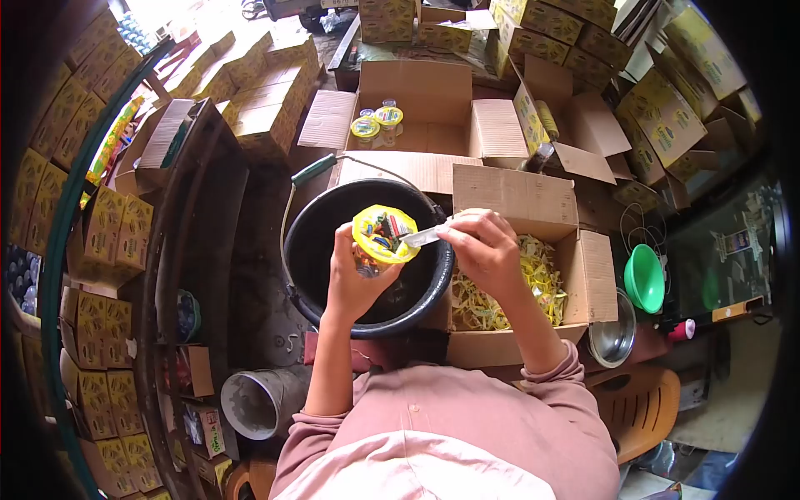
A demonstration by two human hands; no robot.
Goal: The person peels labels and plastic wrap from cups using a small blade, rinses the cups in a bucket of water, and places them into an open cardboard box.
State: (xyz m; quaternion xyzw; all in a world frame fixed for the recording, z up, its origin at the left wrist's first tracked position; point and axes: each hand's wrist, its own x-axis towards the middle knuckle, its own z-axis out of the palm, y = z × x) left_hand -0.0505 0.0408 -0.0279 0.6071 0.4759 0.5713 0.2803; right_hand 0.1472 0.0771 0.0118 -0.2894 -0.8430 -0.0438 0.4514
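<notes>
While the left hand, fingers curved part-open around its sides, grips one clear plastic cup with a yellow rim above the black bucket, the right hand, thumb and fingertips pinched together, holds one flat whitish strip at that rim. Right of the bucket: one cardboard carton of yellow shreds, then one green bowl; beyond it, one open carton containing yellow-topped cups.

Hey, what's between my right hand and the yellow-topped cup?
A flat, whitish strip, held by the right hand and reaching the yellow-topped cup, as the head view shows.
</notes>
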